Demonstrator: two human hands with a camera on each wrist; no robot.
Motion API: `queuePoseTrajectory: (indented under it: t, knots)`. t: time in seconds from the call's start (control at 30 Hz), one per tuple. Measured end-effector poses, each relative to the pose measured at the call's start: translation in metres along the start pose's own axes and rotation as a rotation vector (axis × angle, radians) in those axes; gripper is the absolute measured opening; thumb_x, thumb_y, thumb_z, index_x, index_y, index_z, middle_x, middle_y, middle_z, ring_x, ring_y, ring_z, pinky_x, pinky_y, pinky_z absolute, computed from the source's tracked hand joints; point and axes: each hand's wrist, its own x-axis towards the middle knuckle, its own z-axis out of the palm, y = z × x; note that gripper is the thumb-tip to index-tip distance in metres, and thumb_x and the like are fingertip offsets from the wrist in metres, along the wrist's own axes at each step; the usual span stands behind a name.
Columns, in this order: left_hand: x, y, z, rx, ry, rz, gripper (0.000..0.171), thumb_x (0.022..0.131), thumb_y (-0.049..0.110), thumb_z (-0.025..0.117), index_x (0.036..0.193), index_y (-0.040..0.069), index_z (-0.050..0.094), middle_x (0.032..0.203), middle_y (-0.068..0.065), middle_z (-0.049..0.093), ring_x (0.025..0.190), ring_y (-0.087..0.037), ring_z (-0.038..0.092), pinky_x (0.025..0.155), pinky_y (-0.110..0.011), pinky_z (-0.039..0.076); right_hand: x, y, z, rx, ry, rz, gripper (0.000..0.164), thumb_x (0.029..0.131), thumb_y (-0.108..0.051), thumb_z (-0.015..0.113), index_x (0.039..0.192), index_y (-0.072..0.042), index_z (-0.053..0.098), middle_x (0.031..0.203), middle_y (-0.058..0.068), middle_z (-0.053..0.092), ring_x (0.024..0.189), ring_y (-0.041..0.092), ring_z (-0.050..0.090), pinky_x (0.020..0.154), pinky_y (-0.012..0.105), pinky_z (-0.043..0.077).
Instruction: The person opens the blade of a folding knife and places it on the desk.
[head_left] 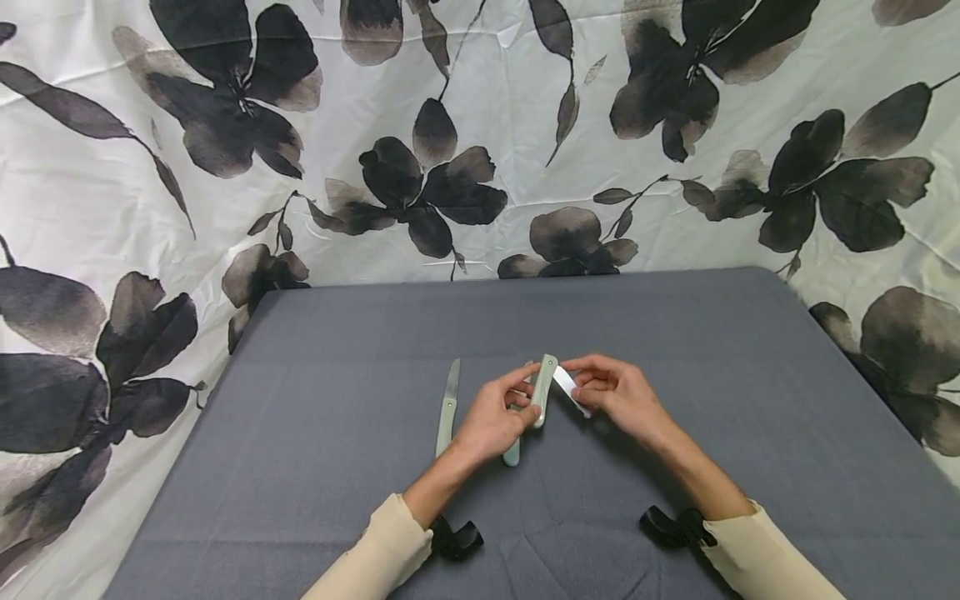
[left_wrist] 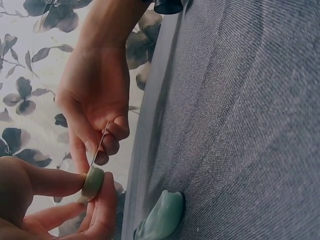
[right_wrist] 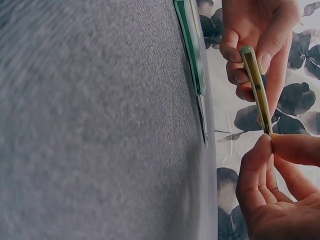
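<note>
A folding knife with a pale green handle is held up over the table, its blade swung partly out at an angle. My left hand grips the handle between thumb and fingers. With thumb and fingertips, my right hand pinches the blade. The right wrist view shows the long slot along the handle. Below my left hand lies another green-handled knife, mostly hidden by that hand. Left of it is a folding knife with its blade extended, pointing away from me.
A grey cloth covers the table, with creases near the front. Behind it hangs a white curtain with dark flowers. Black wrist mounts sit at both sleeve cuffs, close over the tabletop.
</note>
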Motion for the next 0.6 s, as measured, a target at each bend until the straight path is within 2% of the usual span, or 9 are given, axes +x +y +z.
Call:
queuePoseTrajectory:
  t: [0.27, 0.6]
  knots:
    - [-0.006, 0.000, -0.003, 0.011, -0.032, -0.001, 0.061, 0.093, 0.000, 0.066, 0.151, 0.015, 0.056, 0.121, -0.016, 0.068, 0.094, -0.014, 0.064, 0.074, -0.022, 0.052, -0.005, 0.001, 0.000, -0.027, 0.015, 0.011, 0.037, 0.093, 0.005, 0.063, 0.129, -0.001, 0.070, 0.093, 0.013, 0.069, 0.073, 0.020, 0.069, 0.064, 0.037, 0.056]
    - [-0.013, -0.001, -0.007, 0.047, -0.079, 0.016, 0.060, 0.094, 0.001, 0.066, 0.151, 0.015, 0.056, 0.122, -0.019, 0.067, 0.100, -0.023, 0.067, 0.080, -0.031, 0.055, -0.011, 0.000, -0.003, -0.062, -0.005, 0.007, 0.036, 0.094, 0.002, 0.063, 0.129, -0.004, 0.072, 0.095, 0.016, 0.068, 0.070, 0.022, 0.062, 0.063, 0.036, 0.053]
